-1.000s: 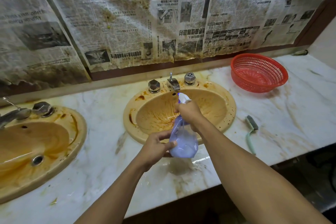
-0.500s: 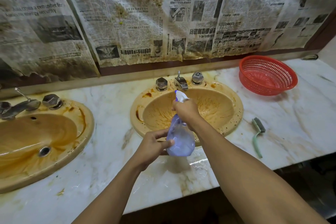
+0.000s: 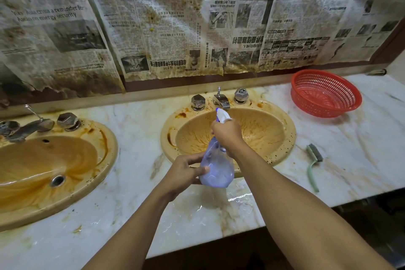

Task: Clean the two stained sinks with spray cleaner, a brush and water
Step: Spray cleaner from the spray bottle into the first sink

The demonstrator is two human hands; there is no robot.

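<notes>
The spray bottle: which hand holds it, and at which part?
Both: right hand grips the spray bottle at its neck; left hand holds its lower body.

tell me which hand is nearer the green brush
Right. The right hand grips the spray bottle neck, left of the brush; the left hand holds its base, farther left.

- Right hand (image 3: 226, 132) grips spray bottle (image 3: 217, 169) neck above stained right sink (image 3: 285, 138)
- Left hand (image 3: 186, 174) holds its base
- Brush (image 3: 313, 160) lies near countertop (image 3: 135, 116) front edge
</notes>
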